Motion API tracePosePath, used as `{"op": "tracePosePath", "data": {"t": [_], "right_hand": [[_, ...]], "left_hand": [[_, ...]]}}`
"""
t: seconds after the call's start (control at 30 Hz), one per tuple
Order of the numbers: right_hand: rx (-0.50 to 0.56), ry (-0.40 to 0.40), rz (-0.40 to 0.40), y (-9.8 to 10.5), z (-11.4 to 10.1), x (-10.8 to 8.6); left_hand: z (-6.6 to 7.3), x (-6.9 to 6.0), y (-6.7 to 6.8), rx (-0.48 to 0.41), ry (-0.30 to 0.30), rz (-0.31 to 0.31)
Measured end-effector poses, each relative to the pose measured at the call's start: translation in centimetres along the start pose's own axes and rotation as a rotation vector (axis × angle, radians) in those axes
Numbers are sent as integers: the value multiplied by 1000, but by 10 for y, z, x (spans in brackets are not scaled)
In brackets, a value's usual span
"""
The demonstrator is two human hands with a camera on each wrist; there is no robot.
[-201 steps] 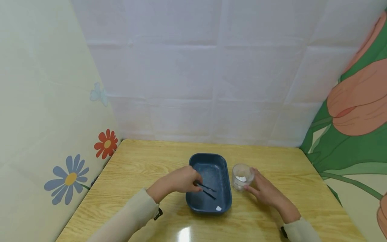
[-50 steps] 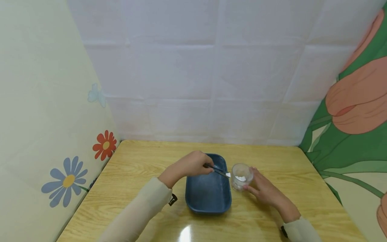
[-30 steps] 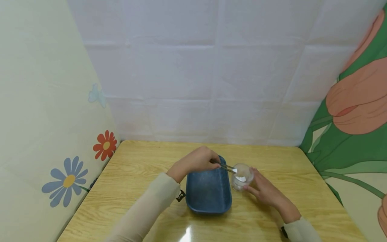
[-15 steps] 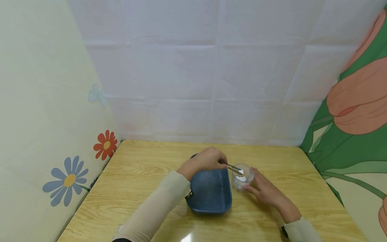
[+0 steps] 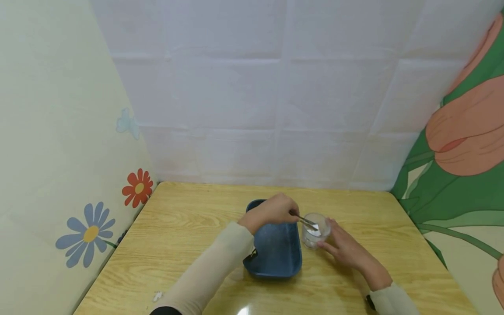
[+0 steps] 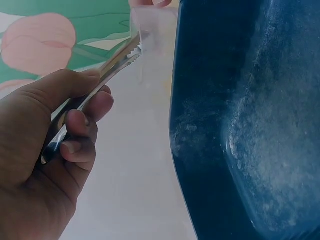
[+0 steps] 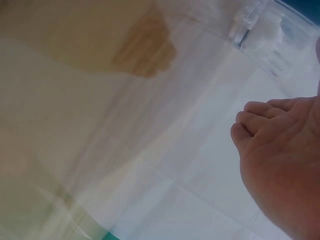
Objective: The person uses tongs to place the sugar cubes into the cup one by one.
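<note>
My left hand (image 5: 277, 209) pinches a pair of metal tongs (image 6: 75, 107) between thumb and fingers. In the head view it reaches over the far right part of a dark blue rectangular dish (image 5: 275, 258). The serrated tong tips are inside a clear glass (image 5: 309, 243), beside white pieces (image 5: 313, 232) lying in it. Whether the tips still hold a piece, I cannot tell. My right hand (image 5: 344, 245) holds the glass from its right side, thumb in front and fingers behind. In the right wrist view, part of the glass (image 7: 280, 45) shows above the fingers.
A wood-grain table (image 5: 189, 223) carries everything. A small white object (image 5: 157, 296) lies near its front left, by the sleeve. A white sheet (image 5: 220, 109) hangs behind, and patterned cloths flank both sides.
The tongs picked up a white piece from the dish, carried it right over the rim and lowered it into the glass. My right hand and the glass stayed in place.
</note>
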State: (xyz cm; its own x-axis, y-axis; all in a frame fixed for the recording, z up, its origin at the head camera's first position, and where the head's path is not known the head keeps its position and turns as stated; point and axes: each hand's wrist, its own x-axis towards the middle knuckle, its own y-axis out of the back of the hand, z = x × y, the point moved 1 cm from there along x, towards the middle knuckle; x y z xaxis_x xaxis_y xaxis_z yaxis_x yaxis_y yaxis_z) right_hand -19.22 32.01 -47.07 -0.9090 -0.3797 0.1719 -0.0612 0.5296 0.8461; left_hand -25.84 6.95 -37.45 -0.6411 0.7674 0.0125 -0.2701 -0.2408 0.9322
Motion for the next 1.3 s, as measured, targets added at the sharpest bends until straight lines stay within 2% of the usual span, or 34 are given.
{"op": "tracePosePath", "data": {"t": [0.53, 0.83, 1.3], "right_hand": [[0, 19, 6, 0, 3, 1], [3, 28, 8, -1, 3, 0], [-1, 17, 1, -1, 3, 0]], "left_hand": [[10, 13, -7, 79, 22, -54], [17, 16, -10, 137, 51, -56], [21, 15, -9, 125, 94, -69]]}}
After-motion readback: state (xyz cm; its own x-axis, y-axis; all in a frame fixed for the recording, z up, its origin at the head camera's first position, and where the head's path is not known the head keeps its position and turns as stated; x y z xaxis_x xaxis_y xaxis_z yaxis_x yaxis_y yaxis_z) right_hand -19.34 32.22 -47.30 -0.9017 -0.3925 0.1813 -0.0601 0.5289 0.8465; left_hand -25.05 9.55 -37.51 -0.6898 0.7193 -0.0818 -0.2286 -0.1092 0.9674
